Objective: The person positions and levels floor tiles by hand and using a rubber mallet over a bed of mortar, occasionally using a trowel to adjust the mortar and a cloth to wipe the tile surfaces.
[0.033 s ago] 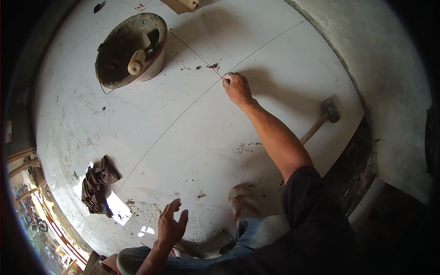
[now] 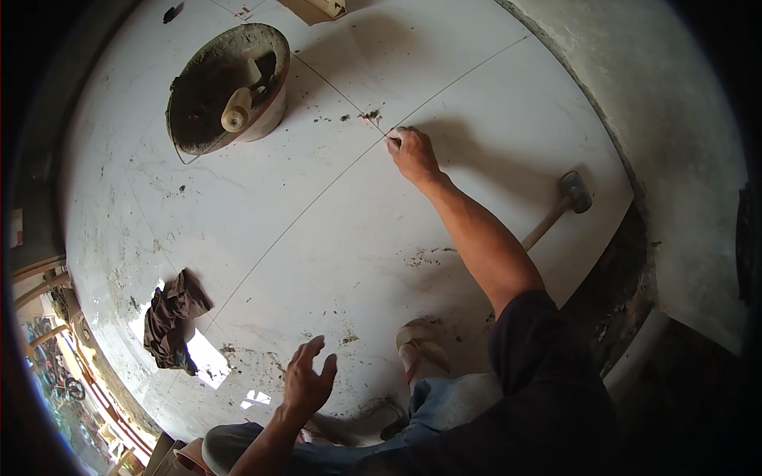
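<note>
Pale tiles (image 2: 333, 238), right hand (image 2: 411, 153) curled, grasp unclear, mallet (image 2: 575, 194) partly hidden

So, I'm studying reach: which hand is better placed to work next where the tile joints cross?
Probably the right: the right hand is right at the joint crossing, fingers curled together. The left hand hangs open, well back from it.

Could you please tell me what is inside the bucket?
The bucket holds a pale-handled tool. Part of the bottom is covered by the tool and the rest is too dark to make out.
</note>
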`<control>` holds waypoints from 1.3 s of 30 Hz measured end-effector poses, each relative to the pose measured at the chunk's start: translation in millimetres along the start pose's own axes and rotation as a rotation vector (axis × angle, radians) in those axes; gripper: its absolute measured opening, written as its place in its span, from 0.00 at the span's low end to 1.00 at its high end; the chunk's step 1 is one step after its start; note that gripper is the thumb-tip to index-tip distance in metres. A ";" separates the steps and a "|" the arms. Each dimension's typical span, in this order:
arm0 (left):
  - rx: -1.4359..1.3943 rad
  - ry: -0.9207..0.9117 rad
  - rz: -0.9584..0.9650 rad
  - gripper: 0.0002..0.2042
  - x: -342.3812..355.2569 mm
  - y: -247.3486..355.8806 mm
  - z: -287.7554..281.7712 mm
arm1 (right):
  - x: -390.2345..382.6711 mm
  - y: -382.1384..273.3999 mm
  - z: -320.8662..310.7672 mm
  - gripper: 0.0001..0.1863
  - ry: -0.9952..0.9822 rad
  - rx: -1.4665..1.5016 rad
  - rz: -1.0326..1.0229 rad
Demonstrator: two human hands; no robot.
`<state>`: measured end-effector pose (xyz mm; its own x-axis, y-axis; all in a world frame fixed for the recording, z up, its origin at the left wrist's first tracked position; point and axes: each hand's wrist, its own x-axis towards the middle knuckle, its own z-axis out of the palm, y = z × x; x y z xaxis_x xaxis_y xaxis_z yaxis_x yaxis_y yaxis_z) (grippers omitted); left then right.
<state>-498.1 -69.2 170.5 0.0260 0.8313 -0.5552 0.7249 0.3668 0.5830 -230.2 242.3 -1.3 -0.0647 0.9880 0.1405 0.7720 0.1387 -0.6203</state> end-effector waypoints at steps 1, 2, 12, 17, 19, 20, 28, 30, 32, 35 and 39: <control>0.055 -0.001 0.151 0.19 22.8 7.9 17.3 | -8.6 -4.0 -11.6 0.08 0.033 0.110 -0.013; 0.106 -0.008 0.305 0.18 49.1 20.7 35.6 | -21.1 -5.2 -27.2 0.12 0.066 0.214 -0.024; 0.565 0.257 0.563 0.33 281.4 124.7 133.8 | -234.3 134.1 -206.8 0.40 0.410 -0.273 1.165; 0.621 0.245 0.494 0.35 284.4 124.0 134.1 | -220.2 154.8 -190.0 0.39 0.379 0.147 1.004; 0.601 0.245 0.535 0.35 283.6 122.5 133.1 | -199.4 144.5 -172.3 0.37 0.349 0.018 0.996; 0.600 0.241 0.529 0.35 283.6 117.7 133.4 | -192.2 136.0 -164.8 0.35 0.310 -0.174 0.993; 0.797 -0.044 0.692 0.34 303.6 106.7 74.4 | -143.0 29.5 -173.7 0.27 0.122 0.597 1.082; 0.781 -0.028 0.692 0.35 309.0 102.8 76.3 | -135.6 13.8 -161.6 0.25 0.001 0.688 1.025; 0.677 0.059 0.608 0.35 307.0 103.4 73.4 | -123.9 6.5 -148.8 0.21 -0.121 0.964 0.927; 0.656 0.028 0.624 0.35 308.6 106.2 72.9 | -107.0 0.2 -139.4 0.23 -0.159 0.961 0.852; 0.684 -0.015 0.636 0.35 310.4 103.8 68.9 | -94.4 -0.6 -134.2 0.23 -0.175 0.881 0.910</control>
<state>-367.3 198.2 17.9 0.5628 0.7840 -0.2618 0.8187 -0.4853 0.3069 -139.6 139.8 89.3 0.1305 0.7364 -0.6639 -0.0929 -0.6576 -0.7476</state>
